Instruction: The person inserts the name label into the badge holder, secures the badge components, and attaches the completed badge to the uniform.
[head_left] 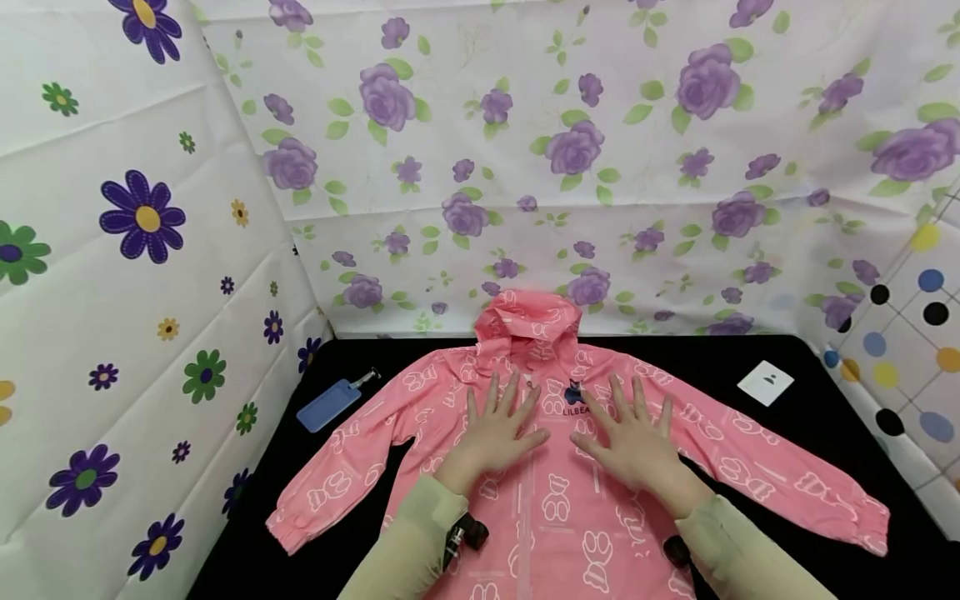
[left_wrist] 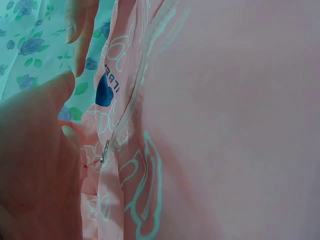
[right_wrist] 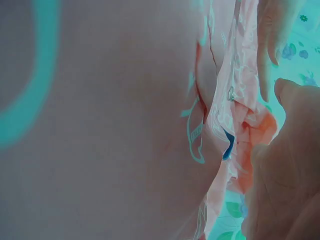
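Fingers spread, grip released, the left hand (head_left: 491, 437) and right hand (head_left: 637, 442) are over the jacket (head_left: 558, 475), mid-counter (head_left: 720, 358); contact I cannot tell. Wrist views show the zip pull (left_wrist: 105, 151) clearly; only the head view shows a blue tag (head_left: 328, 405) by the left edge, a white card (head_left: 765, 382) near the far right corner.

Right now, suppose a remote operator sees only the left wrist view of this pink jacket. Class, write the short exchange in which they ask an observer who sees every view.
Operator: I see the jacket with its zip pull. How are the hands held?
Observer: The left hand and right hand are spread wide over its front.
Operator: What lies on the table past the sleeve on the person's right?
Observer: A white card.
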